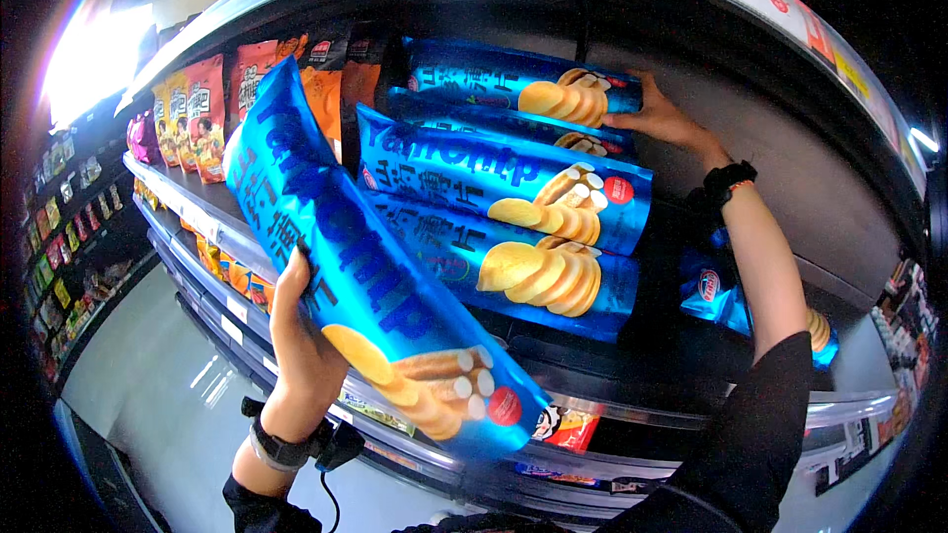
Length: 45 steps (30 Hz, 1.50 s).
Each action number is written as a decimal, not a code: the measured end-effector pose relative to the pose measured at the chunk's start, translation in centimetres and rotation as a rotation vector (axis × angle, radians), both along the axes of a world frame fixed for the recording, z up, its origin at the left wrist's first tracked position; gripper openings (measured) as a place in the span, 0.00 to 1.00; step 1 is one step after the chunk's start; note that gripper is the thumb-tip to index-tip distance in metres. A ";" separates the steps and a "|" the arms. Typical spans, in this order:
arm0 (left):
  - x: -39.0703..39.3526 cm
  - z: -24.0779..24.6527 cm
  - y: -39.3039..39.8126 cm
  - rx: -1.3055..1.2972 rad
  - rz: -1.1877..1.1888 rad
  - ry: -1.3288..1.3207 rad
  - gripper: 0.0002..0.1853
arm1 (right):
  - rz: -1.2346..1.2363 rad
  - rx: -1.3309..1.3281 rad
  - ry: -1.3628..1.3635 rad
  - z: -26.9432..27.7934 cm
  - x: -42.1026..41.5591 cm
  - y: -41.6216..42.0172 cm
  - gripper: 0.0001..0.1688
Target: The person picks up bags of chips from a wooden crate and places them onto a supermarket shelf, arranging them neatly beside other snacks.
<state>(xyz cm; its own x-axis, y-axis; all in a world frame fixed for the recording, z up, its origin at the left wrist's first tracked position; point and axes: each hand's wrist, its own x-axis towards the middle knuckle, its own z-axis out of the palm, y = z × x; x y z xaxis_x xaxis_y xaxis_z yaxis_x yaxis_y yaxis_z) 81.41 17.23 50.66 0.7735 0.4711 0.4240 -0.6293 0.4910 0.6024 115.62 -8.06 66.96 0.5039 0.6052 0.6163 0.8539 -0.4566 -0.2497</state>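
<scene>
My left hand (305,344) holds a long blue chip bag (385,266) by its lower left side, its thumb on the front. This bag is tilted in front of the shelf and bears large lettering and pictures of sliced chips. Deeper in, my right hand (663,115) grips the right end of another blue chip bag (489,81), thumb below and fingers behind. Between the hands, matching bags lie in a row on the shelf, among them a middle bag (511,170) and a front bag (548,281). The held bag covers part of their left ends.
Orange and black snack pouches (322,78) and red and yellow pouches (189,118) stand to the left on the same shelf. Right of the row lies a blue packet (711,292), partly behind my right arm. A clear shelf edge (629,403) runs along the front, with lower shelves beneath.
</scene>
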 end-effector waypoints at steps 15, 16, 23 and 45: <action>-1.0 -0.8 0.3 0.040 0.081 0.091 0.29 | -0.108 0.272 -0.193 -0.1 3.5 0.7 0.45; -1.0 -0.8 0.3 0.034 0.067 0.091 0.29 | -0.131 0.265 -0.183 -0.3 3.5 0.8 0.46; -1.2 -0.7 -0.4 0.046 0.085 0.145 0.30 | -0.048 0.256 -0.054 -1.2 7.0 -0.4 0.52; -1.2 -1.6 -0.4 0.040 0.092 0.093 0.29 | 0.039 0.169 0.034 -0.5 3.0 0.3 0.53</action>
